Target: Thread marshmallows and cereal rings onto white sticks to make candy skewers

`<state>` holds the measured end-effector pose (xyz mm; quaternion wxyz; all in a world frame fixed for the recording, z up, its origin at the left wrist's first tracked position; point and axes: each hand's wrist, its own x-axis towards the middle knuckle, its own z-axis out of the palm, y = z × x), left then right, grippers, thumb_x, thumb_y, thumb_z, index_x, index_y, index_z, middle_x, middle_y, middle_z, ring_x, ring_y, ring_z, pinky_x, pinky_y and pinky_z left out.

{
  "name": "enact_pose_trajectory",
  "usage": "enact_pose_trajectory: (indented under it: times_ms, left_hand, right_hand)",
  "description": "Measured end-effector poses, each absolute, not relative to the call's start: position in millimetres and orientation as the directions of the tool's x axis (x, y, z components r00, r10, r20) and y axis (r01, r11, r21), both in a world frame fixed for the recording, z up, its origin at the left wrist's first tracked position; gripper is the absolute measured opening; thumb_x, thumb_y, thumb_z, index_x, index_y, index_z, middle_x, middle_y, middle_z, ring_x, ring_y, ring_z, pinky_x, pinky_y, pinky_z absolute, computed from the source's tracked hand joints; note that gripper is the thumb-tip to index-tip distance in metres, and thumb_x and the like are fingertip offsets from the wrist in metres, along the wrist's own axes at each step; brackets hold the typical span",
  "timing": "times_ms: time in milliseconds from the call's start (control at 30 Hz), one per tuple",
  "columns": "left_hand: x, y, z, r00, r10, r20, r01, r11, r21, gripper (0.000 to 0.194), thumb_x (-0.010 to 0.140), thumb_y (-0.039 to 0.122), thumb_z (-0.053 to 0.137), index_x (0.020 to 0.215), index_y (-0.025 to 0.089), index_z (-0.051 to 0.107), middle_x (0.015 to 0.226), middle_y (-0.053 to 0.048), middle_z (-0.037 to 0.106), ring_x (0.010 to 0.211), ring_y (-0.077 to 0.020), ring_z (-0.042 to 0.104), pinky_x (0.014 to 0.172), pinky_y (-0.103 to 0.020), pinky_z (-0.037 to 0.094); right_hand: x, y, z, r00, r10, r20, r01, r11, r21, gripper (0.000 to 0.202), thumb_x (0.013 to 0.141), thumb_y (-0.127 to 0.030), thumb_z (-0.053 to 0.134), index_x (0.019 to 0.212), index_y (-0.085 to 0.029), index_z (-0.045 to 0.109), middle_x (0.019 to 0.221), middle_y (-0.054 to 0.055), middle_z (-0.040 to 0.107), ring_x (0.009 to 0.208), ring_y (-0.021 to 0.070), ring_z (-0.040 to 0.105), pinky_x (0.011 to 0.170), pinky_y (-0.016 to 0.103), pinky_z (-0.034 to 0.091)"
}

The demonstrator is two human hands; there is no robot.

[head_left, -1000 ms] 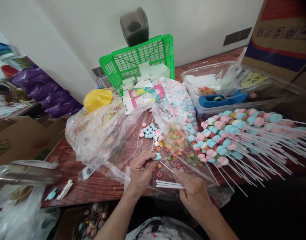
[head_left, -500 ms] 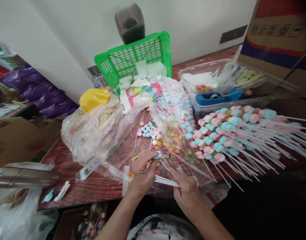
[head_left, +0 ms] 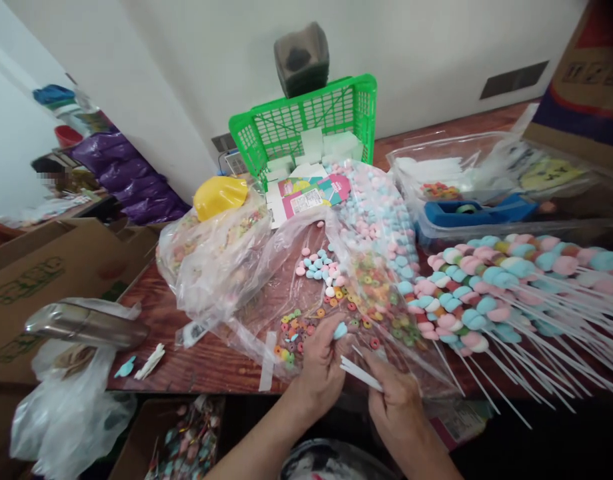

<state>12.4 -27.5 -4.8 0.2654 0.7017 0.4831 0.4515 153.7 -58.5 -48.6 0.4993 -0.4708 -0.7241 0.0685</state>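
Note:
Between the thumb and fingers of my left hand [head_left: 322,360] is a small blue marshmallow [head_left: 341,330]. My right hand [head_left: 399,390] is closed around several white sticks [head_left: 360,373], their ends pointing at my left hand. One stick tip rises apart from the bunch, close to the marshmallow. Loose colored cereal rings [head_left: 293,328] lie on a clear plastic sheet just beyond my hands. Farther back is a small heap of pink, blue and white marshmallows [head_left: 316,265]. To the right, finished marshmallow skewers [head_left: 486,287] are piled with their white sticks toward me.
A clear bag of marshmallows [head_left: 381,207] leans before a green basket [head_left: 306,110]. At right, a plastic tub [head_left: 451,237] holds a blue tape dispenser [head_left: 479,210]. A steel flask [head_left: 86,325] lies at left, beside the table's edge. A person sits far left.
The view has swung left, so things sit farther right. My left hand has drawn slightly back from the stick tip with the blue marshmallow; the right still grips the sticks.

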Motion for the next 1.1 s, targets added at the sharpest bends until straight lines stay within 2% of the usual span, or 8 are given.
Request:
enact_pose_trajectory:
  times_ms: [267,367,467,600,700,833,933,1100]
  left_hand:
    - [26,-42,5,0.473,0.8,0.369,0.409,-0.57,0.713,0.043,0.092,0.024,0.042,0.135,0.021,0.045,0.118,-0.013,0.063,0.104,-0.022,0.061,0.091,-0.036,0.051]
    - [16,-24,10,0.39,0.837,0.384,0.448,-0.536,0.715,0.041,0.093,0.027,0.043,0.134,0.021,0.047,0.119,-0.012,0.063,0.109,-0.0225,0.059,0.093,-0.038,0.048]
    - [-2,15,13,0.188,0.906,0.379,0.59,-0.413,0.694,0.033,0.092,0.027,0.046,0.123,0.02,0.056,0.111,-0.01,0.066,0.102,-0.0209,0.061,0.089,-0.036,0.048]
    - [-15,70,8,0.317,0.932,0.177,0.836,-0.362,0.412,0.017,0.085,0.022,0.054,0.088,0.015,0.069,0.088,-0.009,0.066,0.085,-0.0209,0.06,0.08,-0.034,0.046]
    - [-14,87,0,0.354,0.932,0.074,0.897,-0.361,0.256,0.015,0.081,0.018,0.055,0.084,0.016,0.07,0.088,-0.008,0.063,0.087,-0.0207,0.057,0.08,-0.033,0.044]
    - [-16,84,-5,0.363,0.928,0.089,0.888,-0.373,0.267,0.017,0.082,0.018,0.053,0.081,0.015,0.07,0.088,-0.008,0.063,0.088,-0.0205,0.056,0.08,-0.032,0.042]
    - [-22,83,-3,0.365,0.926,0.099,0.85,-0.374,0.37,0.019,0.083,0.021,0.052,0.078,0.016,0.07,0.081,-0.006,0.065,0.08,-0.0176,0.056,0.076,-0.029,0.042]
    - [-19,101,2,0.31,0.945,0.103,0.85,-0.324,0.415,0.018,0.082,0.027,0.054,0.083,0.016,0.068,0.081,-0.005,0.063,0.077,-0.0181,0.055,0.074,-0.03,0.04]
  right_hand:
    - [157,-54,-47,-0.002,0.787,0.617,0.517,0.529,-0.673,0.026,0.086,-0.01,0.041,0.092,-0.017,0.065,0.067,0.003,0.069,0.056,0.0143,0.066,0.052,0.022,0.052]
    - [166,-50,-49,0.11,0.77,0.629,0.532,0.489,-0.691,0.024,0.087,-0.012,0.044,0.094,-0.017,0.066,0.071,0.004,0.069,0.059,0.0153,0.065,0.054,0.023,0.052]
    - [175,-46,-49,0.277,0.811,0.516,0.449,0.366,-0.815,0.019,0.089,-0.02,0.049,0.082,-0.017,0.067,0.053,-0.002,0.056,0.045,0.012,0.052,0.045,0.022,0.044]
    - [178,-45,-49,0.392,0.818,0.421,0.342,0.295,-0.892,0.021,0.09,-0.027,0.052,0.082,-0.016,0.067,0.05,-0.004,0.048,0.044,0.0105,0.046,0.044,0.021,0.041]
    - [177,-43,-55,0.312,0.827,0.467,0.401,0.331,-0.854,0.021,0.09,-0.027,0.052,0.08,-0.016,0.067,0.052,-0.003,0.052,0.046,0.011,0.048,0.046,0.021,0.043]
    - [174,-41,-58,0.175,0.789,0.589,0.514,0.437,-0.738,0.019,0.089,-0.019,0.049,0.087,-0.017,0.068,0.06,0.0,0.062,0.051,0.0128,0.057,0.05,0.022,0.048]
    - [173,-40,-57,0.118,0.737,0.666,0.558,0.506,-0.658,0.022,0.087,-0.014,0.048,0.097,-0.017,0.068,0.068,0.003,0.067,0.059,0.0154,0.064,0.055,0.024,0.053]
    - [170,-39,-62,0.087,0.733,0.674,0.569,0.519,-0.638,0.028,0.086,-0.012,0.052,0.109,-0.02,0.066,0.084,0.005,0.073,0.072,0.0184,0.069,0.067,0.029,0.057]
